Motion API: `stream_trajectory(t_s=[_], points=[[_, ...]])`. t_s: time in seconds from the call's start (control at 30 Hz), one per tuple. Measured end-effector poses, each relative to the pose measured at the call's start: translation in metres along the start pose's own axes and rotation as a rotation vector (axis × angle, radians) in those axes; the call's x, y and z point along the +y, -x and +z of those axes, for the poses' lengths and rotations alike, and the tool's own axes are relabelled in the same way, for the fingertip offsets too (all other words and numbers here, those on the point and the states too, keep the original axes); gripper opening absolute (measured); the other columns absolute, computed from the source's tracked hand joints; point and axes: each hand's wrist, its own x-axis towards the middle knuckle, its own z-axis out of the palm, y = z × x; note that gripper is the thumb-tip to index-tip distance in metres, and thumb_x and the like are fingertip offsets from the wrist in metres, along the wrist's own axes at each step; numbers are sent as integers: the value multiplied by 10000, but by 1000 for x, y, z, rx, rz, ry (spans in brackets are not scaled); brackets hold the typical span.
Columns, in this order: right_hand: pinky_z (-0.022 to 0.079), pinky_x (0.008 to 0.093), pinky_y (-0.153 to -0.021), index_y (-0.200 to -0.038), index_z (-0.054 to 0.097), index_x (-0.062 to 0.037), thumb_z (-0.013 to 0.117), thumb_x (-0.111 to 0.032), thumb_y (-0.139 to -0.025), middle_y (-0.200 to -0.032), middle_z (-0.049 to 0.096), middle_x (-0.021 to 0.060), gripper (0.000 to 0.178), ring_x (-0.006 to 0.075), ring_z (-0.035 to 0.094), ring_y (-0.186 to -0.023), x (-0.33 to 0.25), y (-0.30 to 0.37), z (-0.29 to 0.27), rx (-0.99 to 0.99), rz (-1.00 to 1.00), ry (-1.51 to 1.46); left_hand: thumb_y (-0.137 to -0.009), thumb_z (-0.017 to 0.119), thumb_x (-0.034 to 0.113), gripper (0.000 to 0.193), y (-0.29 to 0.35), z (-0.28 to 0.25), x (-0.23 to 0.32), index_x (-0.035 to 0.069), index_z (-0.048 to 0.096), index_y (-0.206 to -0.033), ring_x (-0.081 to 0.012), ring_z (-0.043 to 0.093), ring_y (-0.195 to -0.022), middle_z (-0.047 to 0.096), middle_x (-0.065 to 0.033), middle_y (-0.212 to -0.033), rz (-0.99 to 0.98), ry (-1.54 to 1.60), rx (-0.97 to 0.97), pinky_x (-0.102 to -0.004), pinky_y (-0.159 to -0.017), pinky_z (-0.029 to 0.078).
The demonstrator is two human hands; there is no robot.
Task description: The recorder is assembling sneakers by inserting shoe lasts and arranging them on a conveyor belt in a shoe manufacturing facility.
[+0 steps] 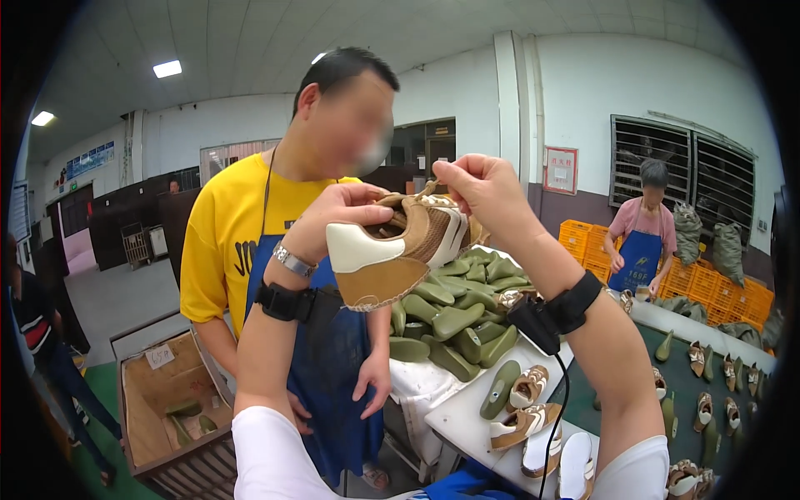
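Observation:
A brown and white sneaker [377, 282] is held up in front of me, its white heel toward the left and its sole edge turned down. My left hand [346, 212] is closed on the collar, with the fingers partly inside the opening. At the front of the shoe, my right hand [487, 193] pinches what looks like the lace by the tongue. Below and behind hangs a heap of green shoe lasts [454, 312] on a white-covered table. Several finished-looking sneakers [527, 421] lie on the pale tabletop beside a single green last [499, 390].
Close on the left stands a person in a yellow shirt and blue apron [312, 350]. A wooden cart [179, 458] holds a few lasts. To the right runs a dark green conveyor [642, 346] with shoes and lasts; behind it another person works near orange crates [737, 296].

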Motion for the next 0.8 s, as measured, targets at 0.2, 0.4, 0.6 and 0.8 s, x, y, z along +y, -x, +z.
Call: stream_trajectory(t_s=[0.2, 0.4, 0.6, 0.8], points=[[370, 187, -465, -748, 640, 2, 669, -239, -843, -598, 553, -19, 261, 29, 465, -518, 19, 9, -10, -18, 66, 36, -830, 647, 69, 317, -3, 5, -24, -49, 575, -1116, -118, 631, -841, 646, -79, -988, -70, 28, -39, -244, -766, 519], [387, 213, -476, -780, 639, 21, 666, -221, -844, -620, 581, 9, 251, 40, 486, -543, 34, 25, -31, -36, 60, 87, -815, 663, 72, 327, -15, 19, -53, -44, 574, -1107, -116, 621, -861, 641, -80, -1003, -64, 6, -69, -245, -776, 511], [351, 196, -471, -917, 602, -26, 629, -171, -866, -574, 545, -21, 156, 23, 453, -524, 45, 89, -88, -50, 133, 449, -782, 705, 82, 311, -33, 91, -123, -42, 605, -1049, -55, 578, -725, 636, -22, -846, 12, -10, -14, -195, -632, 476], [492, 385, -609, -1065, 585, -136, 722, -261, -716, -870, 556, 93, 396, 316, 595, -767, 54, 216, -136, -42, 89, 1183, -748, 708, 136, 273, -29, 256, -199, 4, 632, -976, -166, 583, -588, 624, -97, -760, 273, -293, -11, -285, -551, 474]])
